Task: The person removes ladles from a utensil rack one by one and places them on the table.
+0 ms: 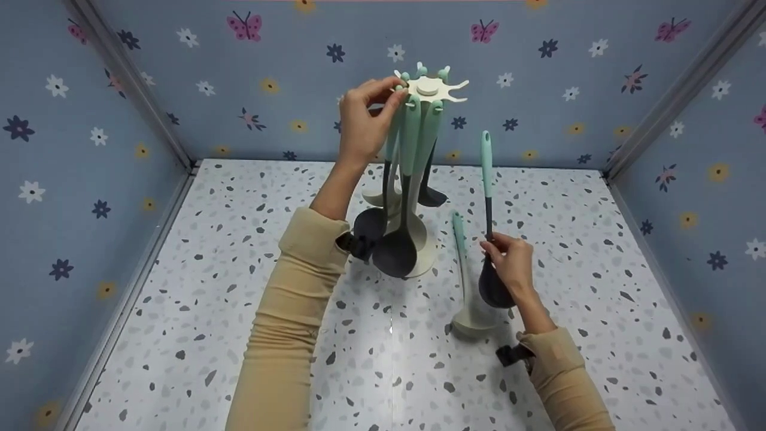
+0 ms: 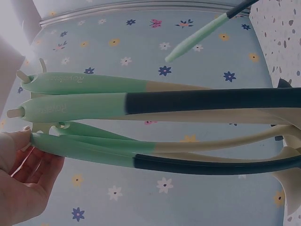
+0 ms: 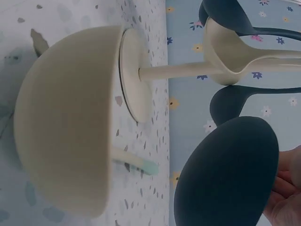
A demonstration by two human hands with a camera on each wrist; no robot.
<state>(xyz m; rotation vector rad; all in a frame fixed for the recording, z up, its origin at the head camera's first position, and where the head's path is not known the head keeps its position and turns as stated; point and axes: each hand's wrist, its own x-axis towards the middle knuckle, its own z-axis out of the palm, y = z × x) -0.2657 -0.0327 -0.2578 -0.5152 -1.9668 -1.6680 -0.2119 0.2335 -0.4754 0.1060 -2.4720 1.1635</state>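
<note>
A cream utensil stand with forked prongs holds several hanging ladles and similar utensils, their handles mint green. At its left side my left hand pinches the top of a mint handle whose shaft is dark; its dark bowl hangs low by the stand. My right hand grips a dark ladle low on its shaft, just above the bowl, with the mint handle pointing up. Left of it, a cream ladle lies on the table, its bowl large in the right wrist view.
The speckled white table is enclosed by flowered blue panels at the back and sides. Another dark ladle hangs at the stand's front. The stand's round base rests on the table. A forked prong sticks out to the right.
</note>
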